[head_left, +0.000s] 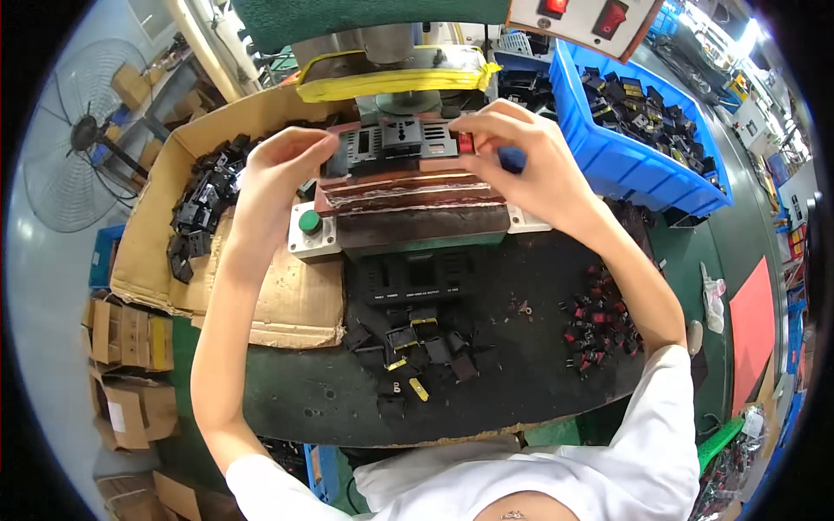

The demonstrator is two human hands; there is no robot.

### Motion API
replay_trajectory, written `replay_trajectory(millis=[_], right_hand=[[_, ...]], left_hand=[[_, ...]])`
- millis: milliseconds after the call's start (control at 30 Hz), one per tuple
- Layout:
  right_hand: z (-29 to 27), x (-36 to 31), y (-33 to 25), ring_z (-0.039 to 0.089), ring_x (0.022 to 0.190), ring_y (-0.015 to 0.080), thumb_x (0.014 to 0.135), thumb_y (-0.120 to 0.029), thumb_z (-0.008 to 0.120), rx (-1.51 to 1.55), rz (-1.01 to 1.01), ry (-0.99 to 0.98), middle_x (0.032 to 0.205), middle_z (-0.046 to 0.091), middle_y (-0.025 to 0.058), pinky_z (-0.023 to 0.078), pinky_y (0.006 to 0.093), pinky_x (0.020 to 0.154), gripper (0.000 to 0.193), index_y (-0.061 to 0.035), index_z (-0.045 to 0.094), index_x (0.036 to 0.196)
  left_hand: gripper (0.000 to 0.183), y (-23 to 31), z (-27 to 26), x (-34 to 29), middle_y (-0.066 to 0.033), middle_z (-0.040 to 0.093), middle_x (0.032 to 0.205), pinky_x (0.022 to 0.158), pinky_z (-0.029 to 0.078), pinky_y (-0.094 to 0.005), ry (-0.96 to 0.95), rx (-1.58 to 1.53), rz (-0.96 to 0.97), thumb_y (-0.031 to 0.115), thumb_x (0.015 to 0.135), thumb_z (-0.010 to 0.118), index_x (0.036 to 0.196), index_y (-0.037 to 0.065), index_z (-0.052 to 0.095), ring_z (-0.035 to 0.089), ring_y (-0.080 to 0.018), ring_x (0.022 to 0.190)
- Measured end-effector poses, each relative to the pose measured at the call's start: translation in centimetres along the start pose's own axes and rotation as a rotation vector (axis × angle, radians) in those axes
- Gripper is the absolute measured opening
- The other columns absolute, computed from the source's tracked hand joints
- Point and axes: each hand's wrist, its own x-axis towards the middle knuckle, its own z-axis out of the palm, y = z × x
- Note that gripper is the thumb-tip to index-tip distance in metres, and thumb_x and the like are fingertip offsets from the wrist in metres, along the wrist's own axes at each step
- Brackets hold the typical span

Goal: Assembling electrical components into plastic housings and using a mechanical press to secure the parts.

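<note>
A black plastic panel (369,145) with slots and a raised square socket (401,133) in its middle lies on the reddish-brown block of a press fixture (408,191). My left hand (289,154) pinches the panel's left end between thumb and fingers. At the right end, the thumb and forefinger of my right hand (534,161) close around a red rocker switch (466,141) at the panel; how far it is seated cannot be told. Above the panel hangs the press head, its plate (395,74) wrapped in yellow material.
A second black panel (415,278) lies before the fixture, with loose black sockets (434,350) nearer me. Red-and-black switches (599,326) are heaped at right. A green button (309,222) sits left of the fixture. A cardboard box (143,252) and a blue bin (643,178) hold black parts.
</note>
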Motion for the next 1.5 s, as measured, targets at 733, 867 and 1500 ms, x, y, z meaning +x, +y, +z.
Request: replay_trajectory(millis=[733, 867, 1500], right_hand=[[0.2, 3.1, 5.0, 0.067, 0.079, 0.0216, 0.077, -0.004, 0.067, -0.168, -0.048, -0.113, 0.082, 0.067, 0.0106, 0.051, 0.0291, 0.072, 0.015, 0.0009, 0.062, 0.09], [0.2, 3.0, 5.2, 0.067, 0.08, 0.0229, 0.077, -0.008, 0.067, -0.181, -0.047, -0.106, 0.086, 0.068, 0.0116, 0.051, 0.0302, 0.075, 0.017, -0.0007, 0.064, 0.093], [1.2, 1.8, 5.8, 0.065, 0.081, 0.025, 0.079, -0.012, 0.067, -0.143, -0.124, 0.043, 0.088, 0.068, 0.0094, 0.051, 0.0319, 0.074, 0.013, -0.0014, 0.063, 0.087]], left_hand=[[0.024, -0.3, 1.8, 6.5, -0.0011, 0.06, 0.074, 0.059, 0.042, -0.0218, -0.11, 0.37, 0.026, 0.02, 0.074, 0.076, 0.083, 0.002, 0.063, 0.05, -0.0081, 0.064], [0.021, -1.1, 1.6, 6.6, 0.0012, 0.057, 0.072, 0.056, 0.038, -0.0205, -0.077, 0.381, 0.047, 0.021, 0.076, 0.074, 0.079, 0.003, 0.064, 0.047, -0.0067, 0.061], [0.01, -2.9, -4.5, 2.5, 0.0021, 0.055, 0.069, 0.053, 0.039, -0.0184, 0.097, 0.608, 0.319, 0.012, 0.089, 0.06, 0.087, 0.003, 0.062, 0.048, -0.0027, 0.059]])
